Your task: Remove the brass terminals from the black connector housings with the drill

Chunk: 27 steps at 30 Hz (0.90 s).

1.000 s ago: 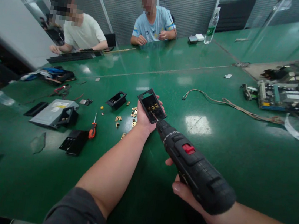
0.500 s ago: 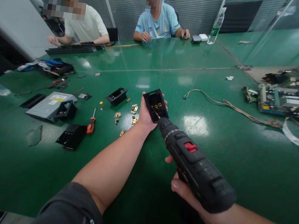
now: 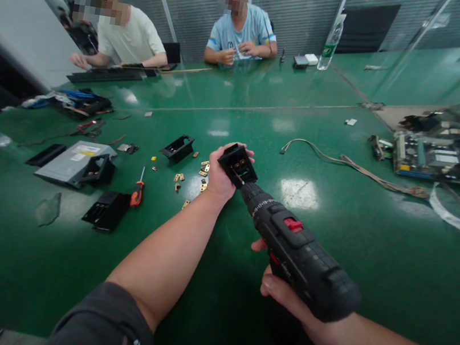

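Observation:
My left hand [image 3: 221, 180] is wrapped round a small black plastic housing [image 3: 232, 158], tilted with its open side toward me. Gold-coloured metal pieces show inside it. In my right hand [image 3: 285, 290] is a black cordless drill [image 3: 301, 246] with a red switch on top. The drill's bit reaches into the housing's lower left part; whether its tip touches a screw is too small to tell. Just left of my left hand, several brass-coloured plates [image 3: 179, 177] lie loose on the green table [image 3: 237, 122].
To the left are another black housing [image 3: 177, 148], an orange screwdriver [image 3: 137, 193], a silver drive box [image 3: 69, 163] and a black part [image 3: 106, 210]. A cable [image 3: 356, 167] and circuit boards [image 3: 453, 151] lie right. Two people [image 3: 242, 30] sit across, near a water bottle [image 3: 330, 43].
The housing in my left hand has tipped, showing less of its inside. The drill has shifted slightly with the view. The co-worker in blue has brought both hands together.

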Available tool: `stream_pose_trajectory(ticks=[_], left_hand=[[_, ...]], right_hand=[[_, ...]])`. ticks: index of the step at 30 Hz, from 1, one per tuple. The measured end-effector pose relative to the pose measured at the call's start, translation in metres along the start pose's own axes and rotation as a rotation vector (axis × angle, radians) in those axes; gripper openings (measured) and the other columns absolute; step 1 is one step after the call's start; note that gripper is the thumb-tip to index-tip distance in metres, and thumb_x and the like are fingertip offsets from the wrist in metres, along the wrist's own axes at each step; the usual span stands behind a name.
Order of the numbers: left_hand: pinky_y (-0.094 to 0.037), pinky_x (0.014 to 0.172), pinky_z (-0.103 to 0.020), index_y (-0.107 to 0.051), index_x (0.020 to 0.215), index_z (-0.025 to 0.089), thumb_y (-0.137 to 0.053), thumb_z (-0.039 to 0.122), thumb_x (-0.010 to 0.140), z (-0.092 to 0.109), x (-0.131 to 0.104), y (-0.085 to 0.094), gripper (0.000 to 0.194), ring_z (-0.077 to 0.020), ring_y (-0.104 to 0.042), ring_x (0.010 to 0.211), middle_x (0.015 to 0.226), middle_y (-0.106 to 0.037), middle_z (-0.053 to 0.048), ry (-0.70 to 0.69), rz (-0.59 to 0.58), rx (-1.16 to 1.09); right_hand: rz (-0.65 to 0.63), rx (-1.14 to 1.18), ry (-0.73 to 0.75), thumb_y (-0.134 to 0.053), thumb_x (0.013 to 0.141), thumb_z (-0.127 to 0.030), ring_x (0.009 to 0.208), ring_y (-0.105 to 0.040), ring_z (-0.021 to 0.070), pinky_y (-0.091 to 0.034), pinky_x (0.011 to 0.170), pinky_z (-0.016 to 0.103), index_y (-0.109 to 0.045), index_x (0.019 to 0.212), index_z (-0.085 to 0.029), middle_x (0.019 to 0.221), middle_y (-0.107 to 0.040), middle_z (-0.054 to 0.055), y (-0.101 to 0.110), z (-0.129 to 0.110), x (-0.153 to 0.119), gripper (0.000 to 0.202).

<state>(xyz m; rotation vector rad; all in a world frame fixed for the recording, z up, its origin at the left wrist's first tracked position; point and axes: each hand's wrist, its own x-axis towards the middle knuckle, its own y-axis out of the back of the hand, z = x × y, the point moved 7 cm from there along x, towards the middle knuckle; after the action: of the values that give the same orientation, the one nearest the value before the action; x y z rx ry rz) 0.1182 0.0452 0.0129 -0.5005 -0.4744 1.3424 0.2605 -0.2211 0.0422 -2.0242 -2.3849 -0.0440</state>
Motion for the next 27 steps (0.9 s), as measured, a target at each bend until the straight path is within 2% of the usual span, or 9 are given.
stream_pose_trajectory(ticks=[2, 7, 11, 14, 16, 21, 24, 25, 27], left_hand=[[-0.066, 0.082, -0.036, -0.083, 0.101, 0.021, -0.041, 0.052, 0.120, 0.005, -0.002, -0.003, 0.056, -0.0250, -0.084, 0.087, 0.096, -0.087, -0.012, -0.052, 0.024, -0.007], [-0.068, 0.087, -0.037, -0.081, 0.096, 0.020, -0.042, 0.046, 0.119, 0.008, -0.004, -0.009, 0.052, -0.0250, -0.085, 0.086, 0.095, -0.085, -0.012, -0.047, 0.037, -0.066], [-0.069, 0.095, -0.039, -0.081, 0.100, 0.021, -0.043, 0.050, 0.121, 0.006, -0.003, -0.008, 0.052, -0.0245, -0.085, 0.090, 0.096, -0.084, -0.011, -0.034, 0.043, -0.078], [-0.070, 0.093, -0.039, -0.081, 0.104, 0.021, -0.048, 0.051, 0.119, 0.004, -0.003, -0.006, 0.047, -0.0246, -0.084, 0.089, 0.095, -0.083, -0.010, -0.020, 0.044, -0.086], [-0.070, 0.090, -0.039, -0.080, 0.106, 0.021, -0.050, 0.050, 0.118, 0.002, -0.003, -0.005, 0.044, -0.0246, -0.084, 0.086, 0.093, -0.083, -0.010, -0.004, 0.032, -0.091], [-0.069, 0.084, -0.037, -0.081, 0.110, 0.021, -0.048, 0.051, 0.121, -0.006, -0.002, -0.003, 0.046, -0.0234, -0.082, 0.083, 0.092, -0.082, -0.009, 0.073, -0.002, -0.047], [-0.069, 0.082, -0.036, -0.080, 0.114, 0.021, -0.048, 0.056, 0.124, -0.013, 0.000, 0.000, 0.048, -0.0224, -0.082, 0.081, 0.091, -0.083, -0.008, 0.120, -0.012, -0.011], [-0.069, 0.081, -0.036, -0.079, 0.115, 0.022, -0.050, 0.060, 0.124, -0.014, 0.001, 0.001, 0.049, -0.0224, -0.081, 0.079, 0.091, -0.083, -0.008, 0.131, -0.017, 0.000], [-0.068, 0.077, -0.037, -0.077, 0.117, 0.024, -0.053, 0.067, 0.123, -0.018, 0.003, 0.003, 0.050, -0.0228, -0.081, 0.076, 0.089, -0.083, -0.007, 0.146, -0.027, 0.013]], right_hand=[[0.008, 0.034, 0.003, -0.095, 0.109, -0.041, 0.074, -0.084, 0.0215, -0.072, 0.070, 0.034, -0.084, 0.146, -0.038, 0.092, -0.086, 0.000, 0.001, 0.004, 0.000, 0.038], [0.020, 0.239, 0.058, -0.099, 0.110, -0.035, 0.078, -0.089, 0.0158, -0.077, 0.073, 0.028, -0.086, 0.151, -0.055, 0.136, -0.092, 0.000, -0.001, 0.004, 0.002, 0.048], [0.032, 0.315, 0.069, -0.100, 0.110, -0.036, 0.077, -0.090, 0.0150, -0.078, 0.073, 0.027, -0.086, 0.152, -0.059, 0.138, -0.092, -0.001, -0.001, 0.002, 0.005, 0.050], [0.012, 0.234, 0.047, -0.099, 0.110, -0.038, 0.077, -0.089, 0.0165, -0.076, 0.073, 0.028, -0.087, 0.149, -0.051, 0.128, -0.093, 0.001, 0.001, 0.005, 0.003, 0.043], [-0.025, 0.123, 0.020, -0.097, 0.111, -0.040, 0.076, -0.086, 0.0182, -0.075, 0.073, 0.031, -0.086, 0.146, -0.045, 0.106, -0.090, 0.000, 0.001, 0.008, 0.002, 0.037], [-0.021, -0.001, -0.015, -0.094, 0.111, -0.047, 0.074, -0.080, 0.0229, -0.070, 0.070, 0.037, -0.075, 0.151, -0.036, 0.087, -0.081, -0.003, 0.004, 0.008, -0.001, 0.045], [0.010, -0.030, -0.006, -0.096, 0.108, -0.045, 0.067, -0.075, 0.0230, -0.065, 0.064, 0.038, -0.071, 0.161, -0.037, 0.084, -0.076, -0.004, 0.004, 0.010, 0.003, 0.059], [0.042, -0.024, 0.025, -0.098, 0.105, -0.044, 0.061, -0.067, 0.0209, -0.064, 0.060, 0.036, -0.068, 0.167, -0.039, 0.081, -0.071, -0.006, 0.005, 0.010, 0.005, 0.069], [0.044, 0.036, 0.058, -0.098, 0.101, -0.037, 0.060, -0.062, 0.0206, -0.067, 0.061, 0.037, -0.062, 0.177, -0.043, 0.081, -0.066, -0.008, 0.002, 0.015, 0.010, 0.084]])
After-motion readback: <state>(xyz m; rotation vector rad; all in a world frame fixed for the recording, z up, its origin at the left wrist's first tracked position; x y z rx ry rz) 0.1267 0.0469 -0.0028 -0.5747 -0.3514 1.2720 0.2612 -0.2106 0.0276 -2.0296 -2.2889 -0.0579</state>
